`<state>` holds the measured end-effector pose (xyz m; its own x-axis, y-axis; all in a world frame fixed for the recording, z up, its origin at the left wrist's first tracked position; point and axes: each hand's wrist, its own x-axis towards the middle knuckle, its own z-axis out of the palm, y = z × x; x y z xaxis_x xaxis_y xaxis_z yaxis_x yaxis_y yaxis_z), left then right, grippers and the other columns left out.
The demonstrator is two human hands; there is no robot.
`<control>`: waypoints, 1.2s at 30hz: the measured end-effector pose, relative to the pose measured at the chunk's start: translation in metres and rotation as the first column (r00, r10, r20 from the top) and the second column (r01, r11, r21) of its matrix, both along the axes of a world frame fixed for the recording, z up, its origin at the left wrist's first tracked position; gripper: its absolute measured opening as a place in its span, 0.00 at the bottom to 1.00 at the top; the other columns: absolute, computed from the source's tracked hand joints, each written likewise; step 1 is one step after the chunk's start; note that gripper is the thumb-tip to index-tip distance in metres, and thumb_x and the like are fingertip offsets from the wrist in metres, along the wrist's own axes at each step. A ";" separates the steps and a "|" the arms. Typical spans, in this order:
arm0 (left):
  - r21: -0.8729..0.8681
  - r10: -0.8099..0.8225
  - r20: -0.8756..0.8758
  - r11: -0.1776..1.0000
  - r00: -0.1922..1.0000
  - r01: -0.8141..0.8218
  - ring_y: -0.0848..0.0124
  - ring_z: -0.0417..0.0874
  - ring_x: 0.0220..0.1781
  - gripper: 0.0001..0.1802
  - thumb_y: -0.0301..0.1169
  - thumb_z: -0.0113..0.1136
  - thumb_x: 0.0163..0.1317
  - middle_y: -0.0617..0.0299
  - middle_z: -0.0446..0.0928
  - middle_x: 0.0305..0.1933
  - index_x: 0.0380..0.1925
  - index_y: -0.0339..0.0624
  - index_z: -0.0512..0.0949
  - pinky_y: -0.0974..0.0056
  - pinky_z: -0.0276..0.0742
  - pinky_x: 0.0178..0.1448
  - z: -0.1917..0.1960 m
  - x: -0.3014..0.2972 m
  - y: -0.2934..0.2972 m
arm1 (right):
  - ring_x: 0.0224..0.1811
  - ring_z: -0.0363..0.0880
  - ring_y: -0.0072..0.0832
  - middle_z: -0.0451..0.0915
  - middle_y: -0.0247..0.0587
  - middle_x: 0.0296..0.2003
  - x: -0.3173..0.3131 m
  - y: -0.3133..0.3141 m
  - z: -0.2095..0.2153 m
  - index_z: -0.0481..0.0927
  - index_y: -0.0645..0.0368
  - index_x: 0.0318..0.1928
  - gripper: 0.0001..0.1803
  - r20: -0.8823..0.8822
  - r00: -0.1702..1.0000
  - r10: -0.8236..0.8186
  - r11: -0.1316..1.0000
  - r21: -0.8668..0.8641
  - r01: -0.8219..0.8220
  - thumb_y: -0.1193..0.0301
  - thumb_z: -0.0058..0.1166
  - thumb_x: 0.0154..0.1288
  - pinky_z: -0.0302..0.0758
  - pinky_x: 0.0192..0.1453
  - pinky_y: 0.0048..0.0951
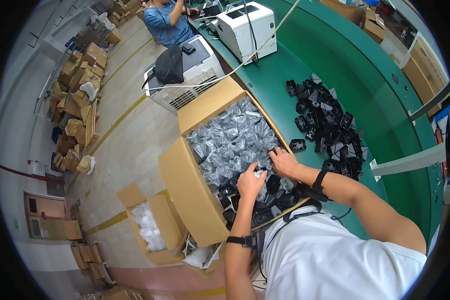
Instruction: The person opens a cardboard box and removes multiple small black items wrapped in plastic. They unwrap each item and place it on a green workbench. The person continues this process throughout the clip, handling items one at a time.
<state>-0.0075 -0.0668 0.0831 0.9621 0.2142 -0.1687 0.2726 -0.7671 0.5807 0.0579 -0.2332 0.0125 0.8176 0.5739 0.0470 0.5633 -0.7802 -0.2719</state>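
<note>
A large open cardboard box [192, 200] stands in front of me. Clear plastic bags [230, 130] with dark pieces inside fill most of it, and bare black plastic parts [262, 216] lie at its near end. My left hand [249, 184] is over the middle of the box, fingers closed on crumpled clear plastic [258, 173]; what it wraps is hidden. Close by on the right, my right hand [284, 163] has its fingers curled round a small black part at the box's right side, mostly covered by the fingers.
A pile of black plastic housings [330, 120] lies on the green bench [265, 75] to the right. Beyond the box are a white machine [247, 30], a grey-white unit with a black bag [170, 65], and a seated person [165, 22]. A smaller carton [167, 220] stands lower left.
</note>
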 end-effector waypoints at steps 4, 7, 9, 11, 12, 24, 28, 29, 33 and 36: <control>0.264 -0.158 -0.203 0.941 0.966 0.209 0.51 0.85 0.42 0.20 0.47 0.67 0.51 0.49 0.84 0.38 0.38 0.45 0.83 0.52 0.80 0.47 -0.024 0.029 -0.019 | 0.39 0.80 0.49 0.75 0.56 0.39 -0.001 -0.004 -0.008 0.75 0.63 0.44 0.18 0.007 1.000 0.025 0.999 -0.026 -0.025 0.71 0.59 0.50 0.78 0.42 0.42; 0.317 -0.153 -0.243 0.921 0.958 0.228 0.51 0.85 0.43 0.20 0.46 0.68 0.52 0.47 0.83 0.38 0.35 0.41 0.83 0.53 0.80 0.47 -0.021 0.043 -0.028 | 0.39 0.81 0.49 0.77 0.55 0.38 0.018 -0.004 -0.014 0.80 0.61 0.36 0.12 -0.150 0.988 0.039 0.998 -0.032 -0.045 0.72 0.59 0.49 0.79 0.42 0.43; 0.342 -0.181 -0.241 0.904 0.953 0.258 0.51 0.84 0.43 0.19 0.45 0.68 0.52 0.48 0.83 0.38 0.34 0.41 0.83 0.54 0.80 0.47 -0.020 0.043 -0.031 | 0.38 0.82 0.48 0.79 0.53 0.36 0.019 -0.010 -0.010 0.81 0.60 0.32 0.08 -0.156 0.988 0.008 1.000 0.030 -0.003 0.71 0.59 0.49 0.80 0.42 0.43; 0.384 -0.206 -0.206 0.882 0.956 0.273 0.51 0.84 0.42 0.16 0.43 0.68 0.52 0.49 0.83 0.37 0.34 0.43 0.83 0.54 0.80 0.47 -0.026 0.042 -0.036 | 0.34 0.83 0.44 0.81 0.49 0.30 0.015 -0.014 -0.005 0.82 0.59 0.28 0.05 -0.128 0.992 0.015 0.988 0.157 0.006 0.71 0.59 0.49 0.79 0.40 0.41; 0.351 -0.226 -0.133 0.900 0.965 0.259 0.51 0.84 0.42 0.15 0.42 0.68 0.52 0.50 0.83 0.37 0.33 0.43 0.83 0.54 0.80 0.47 -0.030 0.039 -0.035 | 0.33 0.83 0.44 0.82 0.48 0.29 0.013 -0.018 0.008 0.82 0.59 0.28 0.06 -0.216 0.976 0.020 0.976 0.216 0.028 0.71 0.60 0.49 0.79 0.39 0.41; -0.564 0.024 0.181 0.821 0.983 0.084 0.74 0.77 0.36 0.25 0.34 0.73 0.51 0.62 0.79 0.36 0.50 0.38 0.79 0.69 0.74 0.45 0.029 -0.013 0.013 | 0.23 0.79 0.24 0.79 0.37 0.22 -0.009 -0.052 0.132 0.83 0.61 0.32 0.07 -0.464 0.876 0.135 0.780 0.594 0.194 0.71 0.63 0.56 0.74 0.29 0.25; -0.611 -0.082 0.169 0.773 0.982 0.170 0.75 0.77 0.40 0.30 0.35 0.76 0.47 0.61 0.78 0.35 0.51 0.40 0.78 0.67 0.75 0.46 0.067 -0.016 0.015 | 0.24 0.78 0.20 0.80 0.35 0.23 -0.010 -0.039 0.164 0.83 0.63 0.32 0.07 -0.447 0.856 0.262 0.812 0.581 0.055 0.72 0.63 0.57 0.74 0.31 0.23; -0.604 -0.124 0.171 0.770 0.977 0.204 0.75 0.77 0.41 0.31 0.35 0.76 0.46 0.61 0.78 0.36 0.52 0.40 0.78 0.67 0.74 0.47 0.077 -0.016 0.015 | 0.25 0.78 0.18 0.81 0.35 0.24 -0.010 -0.034 0.167 0.83 0.63 0.33 0.06 -0.465 0.820 0.334 0.826 0.563 -0.017 0.72 0.63 0.57 0.75 0.31 0.23; -0.367 -0.365 0.172 0.838 0.915 0.404 0.72 0.78 0.48 0.31 0.31 0.74 0.47 0.59 0.78 0.46 0.53 0.37 0.75 0.65 0.73 0.52 0.069 -0.012 0.008 | 0.37 0.80 0.17 0.84 0.36 0.34 -0.010 -0.006 0.169 0.82 0.64 0.41 0.08 -0.683 0.472 0.558 0.622 0.720 0.307 0.75 0.61 0.62 0.77 0.42 0.21; -0.696 -0.024 0.306 0.676 0.952 0.241 0.70 0.78 0.51 0.29 0.27 0.68 0.49 0.58 0.77 0.51 0.53 0.34 0.73 0.64 0.72 0.55 0.042 -0.023 0.018 | 0.43 0.79 0.19 0.82 0.38 0.41 -0.003 0.018 0.169 0.80 0.65 0.48 0.12 -0.649 0.343 0.679 0.534 0.757 0.376 0.78 0.58 0.63 0.76 0.48 0.23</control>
<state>-0.0309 -0.0489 0.1256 0.9994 -0.0024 0.0356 -0.0357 -0.0980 0.9945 0.0550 -0.2149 0.1816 0.5364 0.8381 -0.0992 -0.3345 0.1032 -0.9367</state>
